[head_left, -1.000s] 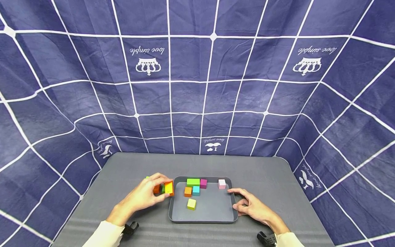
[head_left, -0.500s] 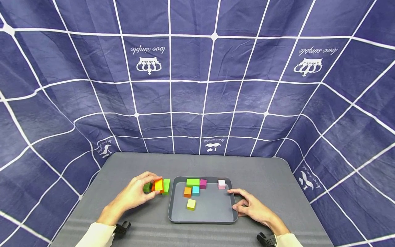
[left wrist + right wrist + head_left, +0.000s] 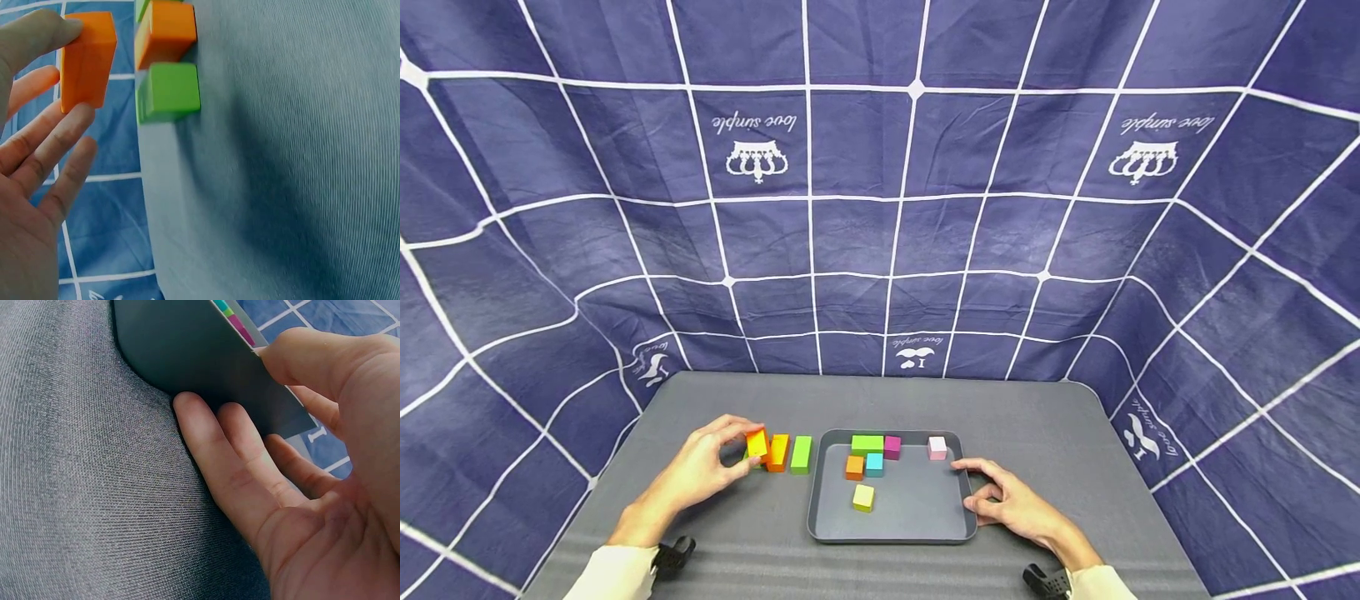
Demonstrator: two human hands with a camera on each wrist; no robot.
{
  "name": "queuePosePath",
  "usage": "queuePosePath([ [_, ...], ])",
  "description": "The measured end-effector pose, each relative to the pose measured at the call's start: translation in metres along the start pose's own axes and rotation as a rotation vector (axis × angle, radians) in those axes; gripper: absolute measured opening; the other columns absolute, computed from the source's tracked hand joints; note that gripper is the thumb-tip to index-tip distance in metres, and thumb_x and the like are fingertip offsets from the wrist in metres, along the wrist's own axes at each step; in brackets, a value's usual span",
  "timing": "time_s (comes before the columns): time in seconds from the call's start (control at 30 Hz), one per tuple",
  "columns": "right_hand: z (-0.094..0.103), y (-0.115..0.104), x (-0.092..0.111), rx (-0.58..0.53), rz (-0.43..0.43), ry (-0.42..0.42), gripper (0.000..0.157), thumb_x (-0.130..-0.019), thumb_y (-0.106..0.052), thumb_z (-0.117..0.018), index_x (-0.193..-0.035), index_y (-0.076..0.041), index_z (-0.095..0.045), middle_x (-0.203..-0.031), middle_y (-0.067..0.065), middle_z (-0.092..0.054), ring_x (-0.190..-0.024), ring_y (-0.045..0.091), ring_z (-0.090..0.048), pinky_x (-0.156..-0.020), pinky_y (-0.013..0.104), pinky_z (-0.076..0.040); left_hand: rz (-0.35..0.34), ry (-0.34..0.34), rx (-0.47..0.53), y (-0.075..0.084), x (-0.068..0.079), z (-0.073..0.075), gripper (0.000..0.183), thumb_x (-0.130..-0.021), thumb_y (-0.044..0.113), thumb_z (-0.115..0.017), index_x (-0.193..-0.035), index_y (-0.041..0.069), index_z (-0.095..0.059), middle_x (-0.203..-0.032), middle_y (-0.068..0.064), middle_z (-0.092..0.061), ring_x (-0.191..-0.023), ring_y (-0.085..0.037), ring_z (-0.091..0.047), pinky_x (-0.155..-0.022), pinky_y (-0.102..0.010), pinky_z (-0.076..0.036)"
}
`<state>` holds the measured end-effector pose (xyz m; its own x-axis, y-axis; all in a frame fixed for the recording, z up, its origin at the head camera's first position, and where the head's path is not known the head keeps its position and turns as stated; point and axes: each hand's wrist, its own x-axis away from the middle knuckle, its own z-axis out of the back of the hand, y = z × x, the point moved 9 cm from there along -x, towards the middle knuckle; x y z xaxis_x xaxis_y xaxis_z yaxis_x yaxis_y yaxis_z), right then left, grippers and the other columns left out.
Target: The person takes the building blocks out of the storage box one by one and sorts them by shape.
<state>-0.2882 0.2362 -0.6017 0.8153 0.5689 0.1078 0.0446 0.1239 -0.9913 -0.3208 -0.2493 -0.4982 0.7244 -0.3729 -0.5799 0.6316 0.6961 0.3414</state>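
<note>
Left hand (image 3: 703, 461): thumb and fingertips clamped on smooth orange rectangular block (image 3: 89, 62), tilted, apart from green rectangular block (image 3: 174, 90). We foresee slip if pinch loosens; careless lowering could knock green block askew. Right hand (image 3: 1011, 500): fingers apart, touching shallow grey tray (image 3: 917, 504); shove could slide yellow cube (image 3: 863, 498).

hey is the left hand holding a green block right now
No, the left hand pinches an orange block between thumb and fingertips.
</note>
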Motion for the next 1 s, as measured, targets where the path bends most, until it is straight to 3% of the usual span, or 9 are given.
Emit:
queuePosePath([
  [0.23,-0.001,-0.002,0.001,-0.022,0.020,-0.003,0.070,-0.112,-0.001,-0.072,-0.173,0.005,-0.038,-0.107,0.018,-0.081,-0.107,0.022,-0.084,-0.096,0.036,-0.072,0.066,-0.015,0.006,-0.020,0.008,0.007,0.056,-0.078,0.007,-0.107,-0.129,0.011,-0.086,-0.122,0.000,-0.084,-0.095,-0.017,-0.083,-0.083,-0.043,-0.072],
  [0.6,0.001,0.002,-0.001,-0.012,-0.001,0.006,0.071,-0.112,-0.002,-0.072,-0.174,0.003,-0.038,-0.109,0.015,-0.080,-0.109,0.022,-0.084,-0.097,0.037,-0.072,0.121,-0.047,-0.013,-0.045,0.014,0.010,0.053,-0.083,0.007,-0.105,-0.132,0.007,-0.085,-0.124,-0.003,-0.084,-0.096,-0.019,-0.082,-0.083,-0.035,-0.069],
  [0.9,0.001,0.002,-0.001,0.001,0.069,-0.042,0.063,-0.114,-0.005,-0.070,-0.172,-0.001,-0.044,-0.111,0.010,-0.084,-0.110,0.019,-0.084,-0.097,0.037,-0.072,0.136,-0.095,-0.020,-0.059,0.019,0.008,0.052,-0.085,0.004,-0.102,-0.135,0.005,-0.084,-0.133,-0.010,-0.084,-0.103,-0.022,-0.083,-0.085,-0.038,-0.070],
  [1.0,0.002,0.003,-0.001,0.005,0.048,-0.032,0.065,-0.114,-0.006,-0.071,-0.173,-0.002,-0.043,-0.111,0.010,-0.084,-0.111,0.019,-0.084,-0.097,0.037,-0.072,0.150,-0.133,0.004,-0.063,0.021,0.003,0.052,-0.088,0.005,-0.100,-0.137,0.004,-0.084,-0.136,-0.012,-0.083,-0.108,-0.025,-0.083,-0.087,-0.038,-0.070],
])
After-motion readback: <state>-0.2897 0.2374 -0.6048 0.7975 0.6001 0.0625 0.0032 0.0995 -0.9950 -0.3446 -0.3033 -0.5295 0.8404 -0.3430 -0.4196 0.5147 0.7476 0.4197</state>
